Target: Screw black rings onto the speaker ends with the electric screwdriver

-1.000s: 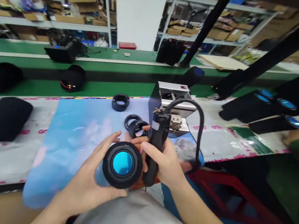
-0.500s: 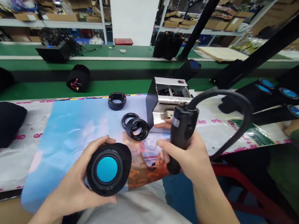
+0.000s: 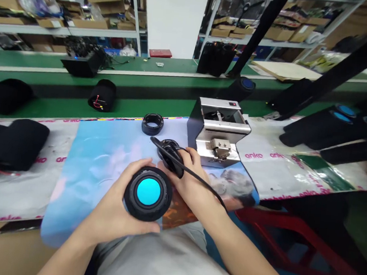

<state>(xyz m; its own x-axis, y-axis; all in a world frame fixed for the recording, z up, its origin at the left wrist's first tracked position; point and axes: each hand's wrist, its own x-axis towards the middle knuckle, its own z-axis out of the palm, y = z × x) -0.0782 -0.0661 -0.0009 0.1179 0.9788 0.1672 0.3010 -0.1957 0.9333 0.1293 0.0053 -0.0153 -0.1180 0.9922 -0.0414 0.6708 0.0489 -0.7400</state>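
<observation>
My left hand (image 3: 108, 212) is wrapped round a black cylindrical speaker (image 3: 148, 192), whose round blue cone faces up toward me. Close beside it, my right hand (image 3: 192, 179) grips a black corded electric screwdriver (image 3: 172, 159). The tool's cable end points at me, and its cable (image 3: 203, 183) runs back over my wrist. Its tip is hidden, so I cannot tell whether it touches the speaker. One black ring (image 3: 152, 130) lies on the blue printed mat (image 3: 94, 159); the other rings are mostly covered by the screwdriver.
A metal screw feeder (image 3: 225, 130) stands on the mat's right side. Black fabric-covered cylinders (image 3: 102, 95) with wires lie at the left and back. Several black tubes with blue ends (image 3: 319, 126) lie at the right. A dark slanted post (image 3: 259, 35) rises behind.
My right hand has brought the screwdriver left, next to the speaker, turning it from upright so its cable end faces me. My left hand still holds the speaker, now tipped more squarely upward.
</observation>
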